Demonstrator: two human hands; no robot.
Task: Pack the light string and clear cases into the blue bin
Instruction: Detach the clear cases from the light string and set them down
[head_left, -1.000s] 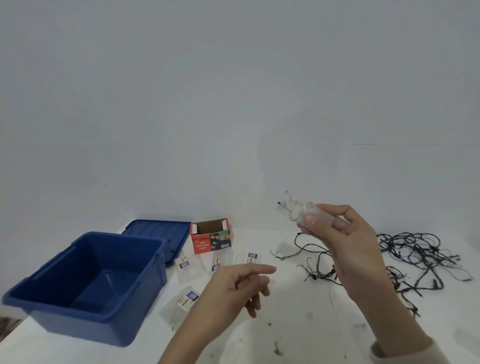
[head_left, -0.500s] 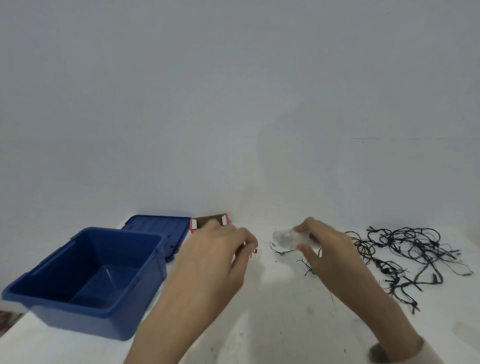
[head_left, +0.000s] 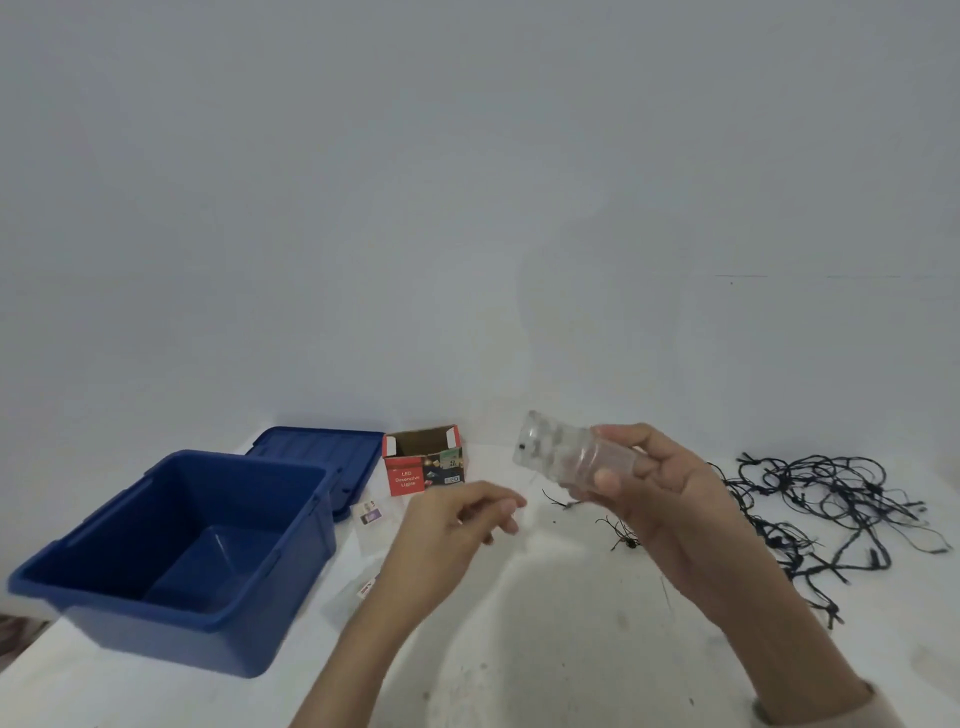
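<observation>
My right hand (head_left: 657, 499) holds a stack of clear cases (head_left: 558, 452) raised above the white table, its fingers closed around the stack's lower end. To the left and a little lower, my left hand (head_left: 457, 519) hovers with its fingers loosely curled and nothing visible in them. The open blue bin (head_left: 171, 603) stands empty at the left. A tangled dark light string (head_left: 826, 509) lies on the table at the right, partly behind my right hand. A clear flat packet with a label (head_left: 370, 517) lies between the bin and my left hand.
The bin's blue lid (head_left: 322, 457) lies flat behind the bin. A small red LED-lights carton (head_left: 423, 470) stands open at the back centre. Another clear packet (head_left: 358, 592) lies under my left wrist. A plain wall rises behind the white table (head_left: 545, 649).
My right hand dropped toward the table and has risen again with the clear cases. My left hand reached forward over the packets, then pulled back to the middle.
</observation>
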